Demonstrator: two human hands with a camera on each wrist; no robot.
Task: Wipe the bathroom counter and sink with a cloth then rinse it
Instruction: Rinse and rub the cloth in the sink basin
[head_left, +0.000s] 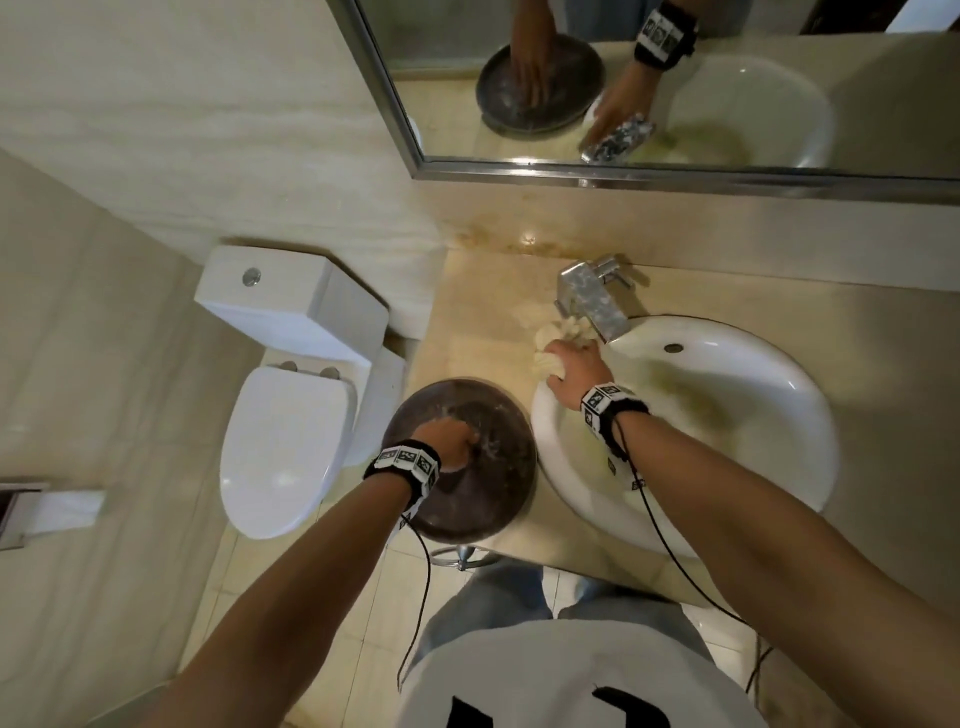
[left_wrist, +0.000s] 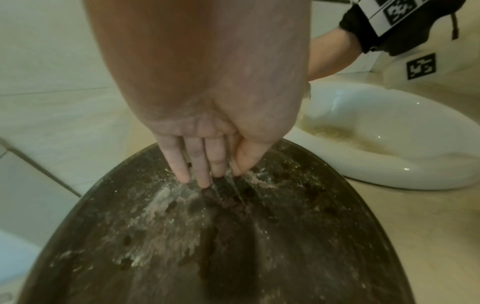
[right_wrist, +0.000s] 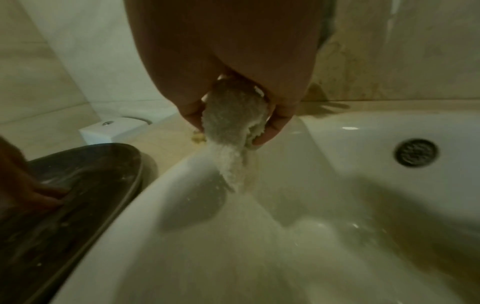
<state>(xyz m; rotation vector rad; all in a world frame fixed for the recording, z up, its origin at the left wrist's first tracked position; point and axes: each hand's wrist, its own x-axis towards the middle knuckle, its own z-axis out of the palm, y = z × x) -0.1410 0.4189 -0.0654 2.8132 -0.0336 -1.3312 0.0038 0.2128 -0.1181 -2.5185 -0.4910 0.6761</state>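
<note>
My right hand (head_left: 574, 371) grips a pale, fluffy cloth (head_left: 563, 332) at the back left rim of the white sink (head_left: 727, 467), just in front of the chrome faucet (head_left: 592, 299). In the right wrist view the cloth (right_wrist: 231, 127) bunches between fingers and thumb, and a tail of it hangs onto the sink rim (right_wrist: 155, 195). My left hand (head_left: 447, 434) rests with straight fingers (left_wrist: 200, 164) on a dark round dish (left_wrist: 233, 236) streaked with white residue, on the beige counter (head_left: 483, 322) left of the sink.
A white toilet (head_left: 285, 415) stands left of the counter. A mirror (head_left: 675, 78) hangs on the wall above the faucet. The sink bowl holds yellowish stains, with an overflow hole (head_left: 673, 347) at the back. A toilet paper holder (head_left: 31, 512) is at far left.
</note>
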